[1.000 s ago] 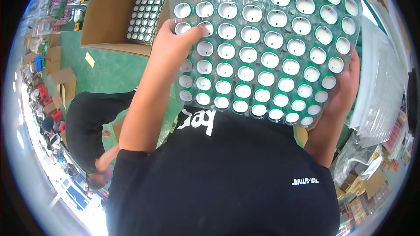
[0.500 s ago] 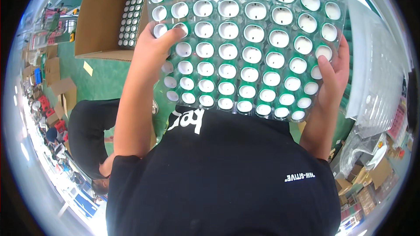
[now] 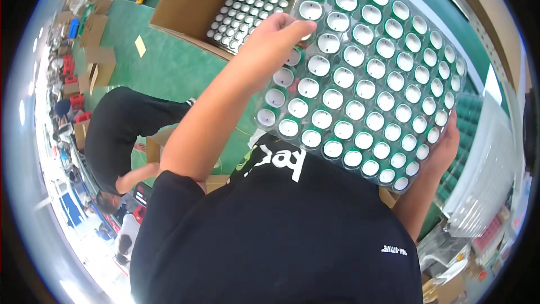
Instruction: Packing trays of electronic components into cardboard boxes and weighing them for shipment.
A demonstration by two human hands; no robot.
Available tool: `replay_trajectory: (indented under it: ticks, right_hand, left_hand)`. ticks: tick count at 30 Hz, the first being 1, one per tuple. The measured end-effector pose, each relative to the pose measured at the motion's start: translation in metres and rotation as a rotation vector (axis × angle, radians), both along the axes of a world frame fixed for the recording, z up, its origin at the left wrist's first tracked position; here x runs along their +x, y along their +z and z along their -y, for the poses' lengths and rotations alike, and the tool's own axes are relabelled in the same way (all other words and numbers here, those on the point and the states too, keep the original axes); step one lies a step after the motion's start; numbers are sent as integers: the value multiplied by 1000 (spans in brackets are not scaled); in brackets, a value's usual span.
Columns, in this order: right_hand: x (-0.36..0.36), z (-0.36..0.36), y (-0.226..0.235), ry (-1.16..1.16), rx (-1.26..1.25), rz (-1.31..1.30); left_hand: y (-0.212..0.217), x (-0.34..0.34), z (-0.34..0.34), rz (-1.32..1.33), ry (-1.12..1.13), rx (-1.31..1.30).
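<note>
- We hold the clear tray up in front of us, just right of the cardboard box, its left corner overlapping the box's near wall in our view.
- Our left grip clasps the tray at its box-side edge, thumb over the top beside the white cups. Pressing too hard there could dent the thin plastic or nudge a cup from its pocket.
- Our right grip holds the edge farthest from the box; we cannot see how far its fingers reach underneath. If that support is slight, the loaded tray could sag in the middle.
- The tray looks slanted and turned at an angle to the box. A steeper tilt could let cups slide out onto the green floor beside the box.
- An edge swung toward the box could catch its wall and jolt us, or knock the similar white cups standing in rows inside it.
- Well right of the box, the stacked plastic sheets sit near our right forearm; a wide elbow could bump them.
- Left of the box, a co-worker bends low; turning carelessly that way risks a collision.
</note>
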State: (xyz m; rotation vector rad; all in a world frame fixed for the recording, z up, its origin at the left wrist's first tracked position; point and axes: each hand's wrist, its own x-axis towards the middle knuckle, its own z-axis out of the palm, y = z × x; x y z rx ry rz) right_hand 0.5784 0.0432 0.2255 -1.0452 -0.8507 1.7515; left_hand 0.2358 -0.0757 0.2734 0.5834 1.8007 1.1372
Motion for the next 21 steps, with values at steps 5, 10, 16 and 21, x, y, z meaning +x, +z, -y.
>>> replay_trajectory:
  ticks: [5,10,16,21]
  right_hand:
    - [-93,16,27,125,-73,-181]
    - [-220,29,59,288,-136,-245]
    - [-336,24,28,249,-294,-177]
    - [-368,21,15,268,-473,-141]
  left_hand:
    - [39,-95,5,-76,194,-55]
    - [69,-225,19,35,133,-106]
    - [54,-328,15,-149,105,-137]
    - [18,-363,-1,-131,-133,-312]
